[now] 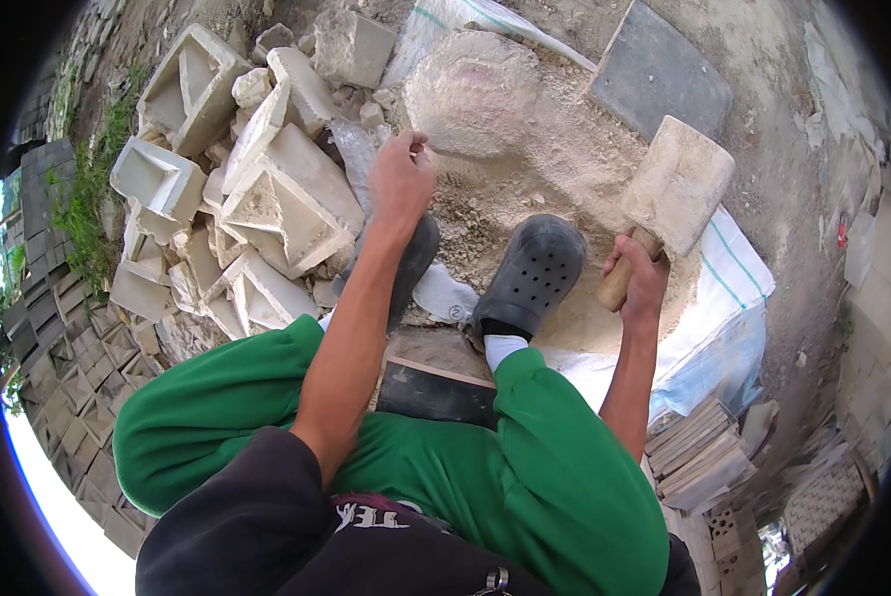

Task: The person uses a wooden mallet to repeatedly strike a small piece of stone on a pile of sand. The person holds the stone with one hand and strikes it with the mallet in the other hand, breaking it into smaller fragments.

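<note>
My right hand [639, 275] is wrapped round the short wooden handle of a mallet [679, 186]. The mallet's broad, dust-coated block head points away from me, over the right side of the work area. My left hand [403, 181] hovers near the rubble with its fingers curled together; whatever they hold, if anything, is hidden. Just beyond that hand lies a large rounded stone block [473, 92], caked in pale dust. Crushed pale grit [575, 164] spreads around the block and toward my feet.
Broken cream-coloured moulded pieces [292, 214] are heaped on the left. A grey slab [661, 72] lies at the far right. Beneath the grit is a white woven sack [734, 263]. My dark clogs [537, 268] stand close to the grit. Stacked tiles [699, 452] sit at lower right.
</note>
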A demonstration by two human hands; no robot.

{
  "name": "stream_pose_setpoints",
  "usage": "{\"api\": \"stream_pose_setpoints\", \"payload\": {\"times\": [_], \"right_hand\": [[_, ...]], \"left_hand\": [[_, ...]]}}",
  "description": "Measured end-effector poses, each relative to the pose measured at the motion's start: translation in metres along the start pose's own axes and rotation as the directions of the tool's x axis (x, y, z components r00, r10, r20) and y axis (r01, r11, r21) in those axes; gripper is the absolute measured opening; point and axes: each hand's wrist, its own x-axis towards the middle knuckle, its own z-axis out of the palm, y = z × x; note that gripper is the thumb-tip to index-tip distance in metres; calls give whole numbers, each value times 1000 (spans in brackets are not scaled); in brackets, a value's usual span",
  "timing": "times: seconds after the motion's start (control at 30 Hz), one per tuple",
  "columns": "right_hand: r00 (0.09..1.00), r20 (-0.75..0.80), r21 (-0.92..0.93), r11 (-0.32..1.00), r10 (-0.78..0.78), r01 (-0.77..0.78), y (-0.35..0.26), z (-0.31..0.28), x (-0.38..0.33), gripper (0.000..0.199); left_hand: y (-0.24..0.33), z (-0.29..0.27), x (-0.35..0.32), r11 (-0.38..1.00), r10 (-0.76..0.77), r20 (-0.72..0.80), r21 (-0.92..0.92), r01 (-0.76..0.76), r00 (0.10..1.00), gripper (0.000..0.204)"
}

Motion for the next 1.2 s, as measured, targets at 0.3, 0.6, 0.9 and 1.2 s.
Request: {"api": "stream_pose_setpoints", "payload": {"times": [0.3,0.6,0.9,1.2], "right_hand": [[999,18,-199,979,40,-36,3,9,14,17],[994,-14,-383,917,112,-109,15,7,15,22],[993,2,-345,933,114,-106,17,6,15,28],[995,6,-376,923,97,-87,15,7,15,25]], "left_hand": [[-68,-38,42,908,-67,246,418,-44,967,34],[-47,-26,28,924,-6,241,374,-87,970,36],[-62,-23,34,971,46,340,206,-122,939,33],[-59,4,19,969,171,118,156,-189,978,55]]}}
